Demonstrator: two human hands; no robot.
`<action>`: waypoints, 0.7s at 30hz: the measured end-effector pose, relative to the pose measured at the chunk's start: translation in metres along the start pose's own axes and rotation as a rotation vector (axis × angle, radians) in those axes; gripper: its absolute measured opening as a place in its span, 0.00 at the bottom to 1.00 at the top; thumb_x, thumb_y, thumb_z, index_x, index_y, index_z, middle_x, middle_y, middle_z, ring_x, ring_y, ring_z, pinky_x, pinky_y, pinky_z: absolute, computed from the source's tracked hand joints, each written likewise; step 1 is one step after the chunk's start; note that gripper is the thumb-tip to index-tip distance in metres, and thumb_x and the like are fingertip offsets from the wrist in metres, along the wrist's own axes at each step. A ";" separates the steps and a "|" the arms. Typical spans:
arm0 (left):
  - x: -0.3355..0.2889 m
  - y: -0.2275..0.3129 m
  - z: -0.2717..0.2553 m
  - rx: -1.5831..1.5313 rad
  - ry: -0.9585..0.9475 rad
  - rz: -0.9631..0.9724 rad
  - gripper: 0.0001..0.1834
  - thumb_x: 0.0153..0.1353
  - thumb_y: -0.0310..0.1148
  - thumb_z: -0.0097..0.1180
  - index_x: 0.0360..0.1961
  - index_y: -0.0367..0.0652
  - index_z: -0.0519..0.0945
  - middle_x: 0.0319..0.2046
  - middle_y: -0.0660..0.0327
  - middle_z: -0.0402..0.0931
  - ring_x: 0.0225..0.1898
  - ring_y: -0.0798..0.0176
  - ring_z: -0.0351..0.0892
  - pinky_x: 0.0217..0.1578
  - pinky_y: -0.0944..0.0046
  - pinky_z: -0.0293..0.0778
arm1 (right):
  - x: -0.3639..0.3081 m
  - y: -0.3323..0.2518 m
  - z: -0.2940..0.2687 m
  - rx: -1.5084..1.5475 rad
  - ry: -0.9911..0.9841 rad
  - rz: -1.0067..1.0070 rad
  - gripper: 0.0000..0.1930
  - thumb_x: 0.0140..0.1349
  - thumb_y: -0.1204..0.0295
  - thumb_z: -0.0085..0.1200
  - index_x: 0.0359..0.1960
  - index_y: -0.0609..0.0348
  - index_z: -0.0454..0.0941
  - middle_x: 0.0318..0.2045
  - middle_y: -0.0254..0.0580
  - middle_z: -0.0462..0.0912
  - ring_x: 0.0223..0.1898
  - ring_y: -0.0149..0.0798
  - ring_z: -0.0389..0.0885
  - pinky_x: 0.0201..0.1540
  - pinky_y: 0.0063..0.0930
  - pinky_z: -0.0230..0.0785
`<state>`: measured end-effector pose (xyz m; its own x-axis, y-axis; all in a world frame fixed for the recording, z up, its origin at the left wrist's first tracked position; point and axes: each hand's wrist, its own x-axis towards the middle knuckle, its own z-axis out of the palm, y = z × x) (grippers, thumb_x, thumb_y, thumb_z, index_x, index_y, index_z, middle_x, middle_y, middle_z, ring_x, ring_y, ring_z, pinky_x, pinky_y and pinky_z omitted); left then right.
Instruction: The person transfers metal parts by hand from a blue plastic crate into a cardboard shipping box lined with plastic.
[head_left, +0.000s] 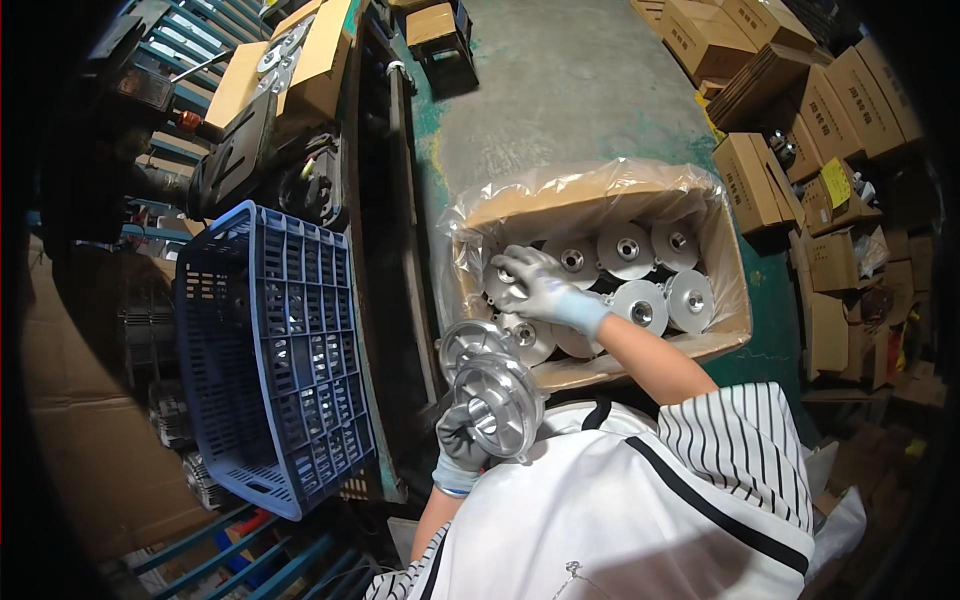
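Note:
My left hand, in a grey glove with a pale blue cuff, grips a round cast-metal end cover in front of my body. A second metal cover sits right behind it, apparently in the same grip. My right hand, gloved too, reaches into a plastic-lined carton. Its fingers bend over the hub of a round silver cover at the carton's left side. Rows of similar covers lie hub up in the carton. The right palm hides part of the row beneath it.
Left of me stands a blue plastic crate, tipped on its side, by a dark bench edge. Behind it is an open carton with metal parts. Stacked cardboard boxes line the right, and a stool stands far ahead.

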<state>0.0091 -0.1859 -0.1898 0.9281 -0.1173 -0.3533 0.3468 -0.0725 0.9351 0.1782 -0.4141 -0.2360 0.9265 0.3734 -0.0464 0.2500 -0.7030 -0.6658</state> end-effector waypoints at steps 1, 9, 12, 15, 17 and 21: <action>0.005 0.007 0.007 -0.383 -0.007 -0.135 0.21 0.50 0.29 0.56 0.47 0.34 0.74 0.43 0.53 0.78 0.44 0.58 0.79 0.47 0.60 0.77 | -0.012 -0.001 -0.012 0.429 0.114 -0.027 0.41 0.45 0.48 0.64 0.60 0.52 0.65 0.58 0.46 0.65 0.58 0.47 0.66 0.61 0.41 0.57; 0.032 0.033 0.051 -1.350 -0.497 -0.538 0.23 0.59 0.30 0.51 0.56 0.37 0.68 0.54 0.53 0.70 0.55 0.54 0.71 0.58 0.51 0.68 | -0.101 -0.021 -0.025 2.096 -0.358 0.265 0.40 0.54 0.66 0.62 0.67 0.53 0.52 0.61 0.39 0.66 0.55 0.35 0.72 0.55 0.36 0.71; 0.032 0.043 0.059 -1.201 -0.477 -0.543 0.25 0.59 0.32 0.53 0.58 0.37 0.67 0.54 0.53 0.70 0.55 0.53 0.72 0.57 0.50 0.69 | -0.122 0.018 0.022 2.324 -0.248 0.160 0.29 0.57 0.67 0.58 0.60 0.57 0.62 0.56 0.44 0.71 0.54 0.38 0.74 0.56 0.39 0.70; 0.030 0.067 0.071 -1.124 -0.488 -0.446 0.26 0.59 0.34 0.54 0.58 0.38 0.67 0.54 0.54 0.71 0.54 0.54 0.72 0.56 0.53 0.70 | -0.121 0.008 0.013 2.483 -0.118 0.072 0.20 0.61 0.67 0.53 0.53 0.61 0.72 0.52 0.48 0.76 0.52 0.41 0.76 0.57 0.41 0.70; 0.030 0.069 0.077 -1.141 -0.489 -0.390 0.28 0.59 0.35 0.56 0.59 0.40 0.66 0.55 0.54 0.71 0.55 0.56 0.72 0.59 0.55 0.66 | -0.119 0.000 -0.003 2.509 -0.061 0.085 0.18 0.62 0.66 0.52 0.52 0.58 0.74 0.52 0.45 0.76 0.54 0.39 0.75 0.59 0.42 0.67; 0.029 0.062 0.074 -1.129 -0.437 -0.378 0.28 0.57 0.34 0.57 0.59 0.40 0.66 0.55 0.54 0.71 0.54 0.56 0.73 0.58 0.55 0.67 | -0.119 0.006 -0.013 2.431 -0.092 -0.087 0.32 0.58 0.65 0.57 0.65 0.44 0.58 0.60 0.36 0.68 0.62 0.39 0.64 0.65 0.44 0.56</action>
<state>0.0475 -0.2666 -0.1442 0.6988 -0.6058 -0.3804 0.7018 0.6834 0.2008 0.0728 -0.4706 -0.2241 0.9103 0.4118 0.0419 -0.4129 0.9105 0.0217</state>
